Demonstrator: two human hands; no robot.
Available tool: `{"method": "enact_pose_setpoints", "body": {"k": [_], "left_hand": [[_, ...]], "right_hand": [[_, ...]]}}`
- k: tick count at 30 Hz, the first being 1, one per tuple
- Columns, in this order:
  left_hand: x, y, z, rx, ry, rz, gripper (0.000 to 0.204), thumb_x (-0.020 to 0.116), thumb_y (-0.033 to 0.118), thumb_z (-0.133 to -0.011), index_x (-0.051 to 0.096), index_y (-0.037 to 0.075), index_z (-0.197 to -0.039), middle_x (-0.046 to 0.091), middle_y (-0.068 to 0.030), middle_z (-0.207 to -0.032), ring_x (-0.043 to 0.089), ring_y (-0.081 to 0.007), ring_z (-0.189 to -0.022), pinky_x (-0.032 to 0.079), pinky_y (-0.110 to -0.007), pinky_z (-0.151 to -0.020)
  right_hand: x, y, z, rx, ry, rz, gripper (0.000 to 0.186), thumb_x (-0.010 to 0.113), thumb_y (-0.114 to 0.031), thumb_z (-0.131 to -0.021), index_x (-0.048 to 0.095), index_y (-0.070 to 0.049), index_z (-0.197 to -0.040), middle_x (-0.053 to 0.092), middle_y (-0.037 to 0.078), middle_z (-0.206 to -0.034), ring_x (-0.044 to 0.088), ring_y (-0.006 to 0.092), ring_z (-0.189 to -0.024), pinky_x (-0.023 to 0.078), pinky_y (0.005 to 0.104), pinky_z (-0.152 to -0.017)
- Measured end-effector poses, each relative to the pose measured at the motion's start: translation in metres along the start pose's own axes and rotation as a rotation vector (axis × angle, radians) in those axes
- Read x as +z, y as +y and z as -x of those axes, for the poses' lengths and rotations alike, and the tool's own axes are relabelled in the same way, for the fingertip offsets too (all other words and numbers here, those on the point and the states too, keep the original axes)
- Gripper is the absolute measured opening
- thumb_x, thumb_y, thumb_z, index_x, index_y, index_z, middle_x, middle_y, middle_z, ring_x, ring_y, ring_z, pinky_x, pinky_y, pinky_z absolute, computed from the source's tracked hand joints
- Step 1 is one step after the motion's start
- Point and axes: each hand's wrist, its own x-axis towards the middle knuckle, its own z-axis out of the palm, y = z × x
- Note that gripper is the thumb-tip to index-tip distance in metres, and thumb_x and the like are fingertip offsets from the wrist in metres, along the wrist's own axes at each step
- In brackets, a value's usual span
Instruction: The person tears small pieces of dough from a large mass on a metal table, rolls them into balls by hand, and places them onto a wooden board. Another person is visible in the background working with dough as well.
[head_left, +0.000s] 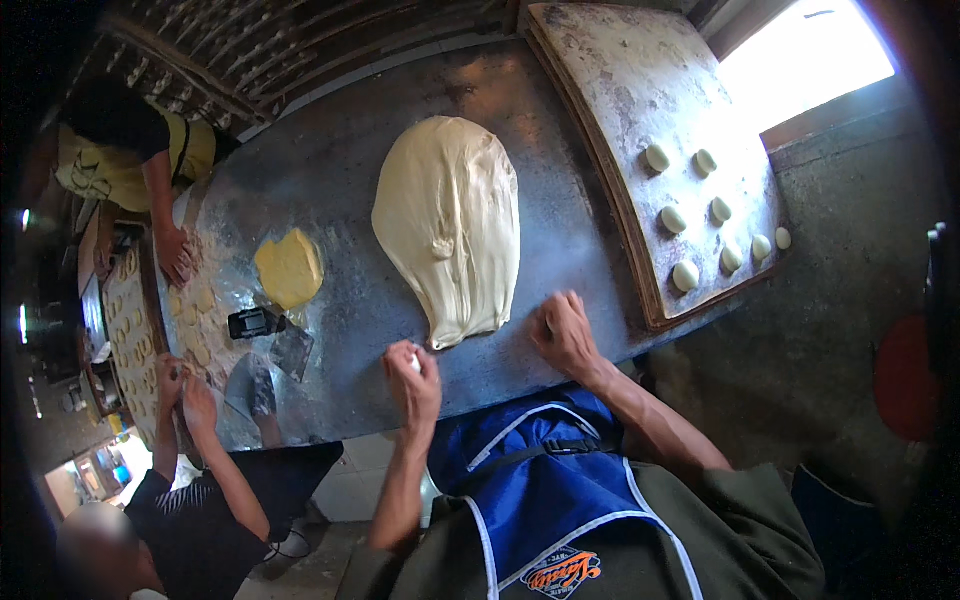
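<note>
A large pale slab of dough (450,220) lies on the metal-topped table, its narrow end toward me. Close to that end, my left hand (412,385) is closed, and a small white piece of dough (416,364) shows between its thumb and fingers. To the right of the slab, my right hand (567,338) rests low over the tabletop with its fingers curled in. Its fingertips are slightly blurred, and whatever lies under them is hidden. Neither hand touches the large slab.
Stacked trays (640,110) at the right bear several dough balls (674,219). Leftward on the table (350,370) are a yellow dough lump (289,268), a black object (254,322) and a scraper blade (250,388). Two co-workers handle small dough pieces at the left end, beside another filled tray (128,330).
</note>
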Motion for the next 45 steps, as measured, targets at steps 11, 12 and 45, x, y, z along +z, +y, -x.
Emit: {"method": "enact_pose_setpoints", "body": {"k": [11, 12, 45], "left_hand": [[-0.015, -0.015, 0.018, 0.104, 0.007, 0.046, 0.022, 0.066, 0.005, -0.091, 0.046, 0.003, -0.098, 0.053, -0.0154, -0.093, 0.055, -0.0361, -0.087, 0.044, -0.048, -0.081], [-0.028, -0.033, 0.003, 0.018, -0.028, -0.009, 0.022, 0.066, 0.005, -0.09, 0.046, 0.003, -0.098, 0.053, -0.0154, -0.093, 0.055, -0.0361, -0.087, 0.044, -0.048, -0.081], [0.058, 0.284, -0.209, 0.64, -0.492, 0.383, 0.053, 0.075, -0.01, -0.064, 0.068, 0.01, -0.114, 0.055, -0.0127, -0.117, 0.06, -0.032, -0.109, 0.054, -0.041, -0.088]], "right_hand": [[-0.024, 0.024, 0.014, -0.125, 0.04, 0.081, 0.025, 0.071, -0.003, -0.079, 0.047, -0.003, -0.088, 0.043, 0.017, -0.08, 0.046, 0.0361, -0.076, 0.037, 0.0484, -0.068], [-0.041, 0.044, 0.013, -0.188, 0.007, 0.198, 0.025, 0.071, -0.004, -0.08, 0.047, -0.003, -0.089, 0.044, 0.017, -0.081, 0.046, 0.0366, -0.077, 0.037, 0.0493, -0.068], [-0.176, 0.03, 0.015, -0.004, -0.05, -0.292, 0.037, 0.075, -0.005, -0.077, 0.063, 0.001, -0.111, 0.057, 0.016, -0.105, 0.063, 0.0335, -0.097, 0.055, 0.0409, -0.084]]}}
